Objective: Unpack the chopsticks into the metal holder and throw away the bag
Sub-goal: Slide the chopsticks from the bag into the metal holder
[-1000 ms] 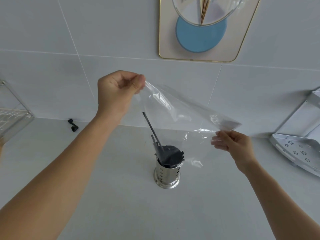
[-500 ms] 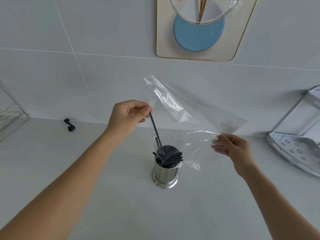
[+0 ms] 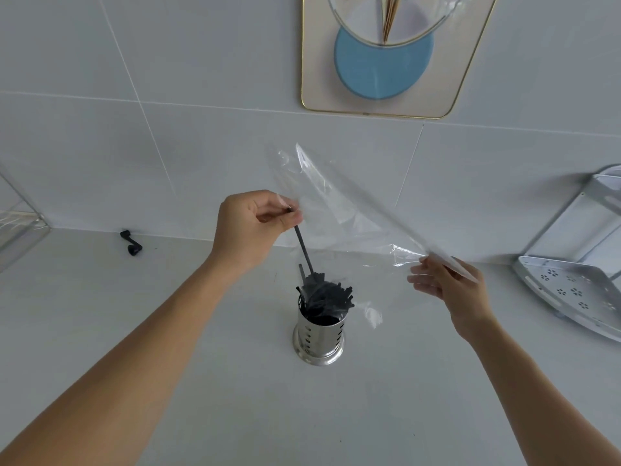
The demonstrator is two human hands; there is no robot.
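While the clear bag point(image 3: 349, 227) is held aloft by the right hand point(image 3: 450, 284), fingers pinched on its edge, one raised chopstick point(image 3: 304, 248) is clamped in the left hand point(image 3: 255, 223) over the metal holder point(image 3: 319, 334), to be lowered into the bundle

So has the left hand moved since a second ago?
Yes. The left hand dropped from the bag's top corner toward the metal holder and now pinches a protruding chopstick.

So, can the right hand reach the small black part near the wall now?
Probably not: the right hand holds the plastic bag, and the black part lies far left, beyond the left hand.
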